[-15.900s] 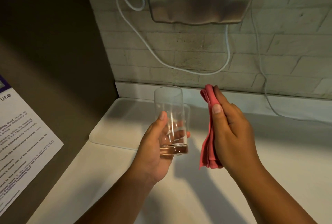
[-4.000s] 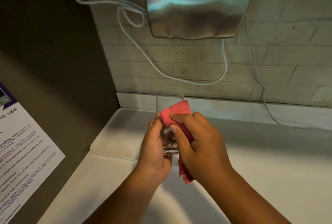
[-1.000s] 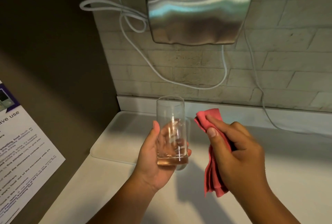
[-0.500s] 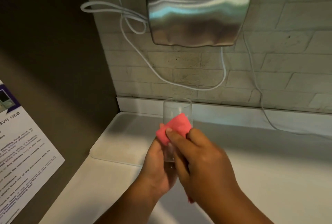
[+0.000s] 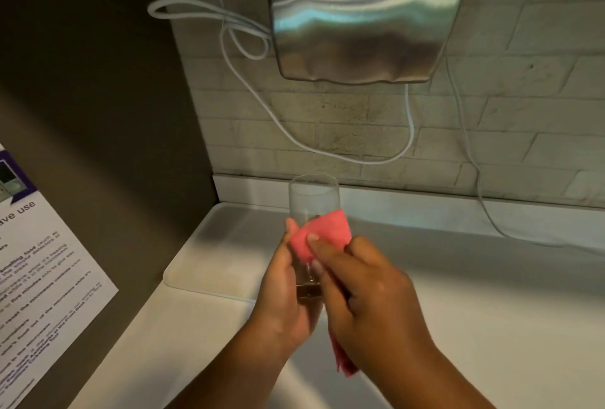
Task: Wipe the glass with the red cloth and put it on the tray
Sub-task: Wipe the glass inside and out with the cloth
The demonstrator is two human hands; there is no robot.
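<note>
Forearms enter from the bottom centre of the frame and meet at its middle; the right hand [image 5: 363,287] is clenched round the red cloth [image 5: 319,233], its fingertips [image 5: 312,238] pressing a folded corner of the fabric flat against the near wall of the glass [image 5: 312,199], while the loose tail of the cloth hangs out below the palm toward the lower centre. The left hand [image 5: 281,290] grasps the lower half of the glass from the left, thumb up along its side; the glass stands upright in the air, its rim and upper part bare above the cloth, its heavy base showing between the two hands.

Assessment: wiping is in progress and, by judgement, not concluded; the placing step is not yet done. The glass is held over the right portion of the white tray [image 5: 209,264], which lies at centre left of the frame on the pale counter [image 5: 491,294]; no contact between glass and tray. Beyond, at the top of the frame, a steel wall unit [image 5: 363,15] with white cables [image 5: 248,48] hangs on the brick-pattern wall; a printed notice [image 5: 39,277] occupies the left edge.
</note>
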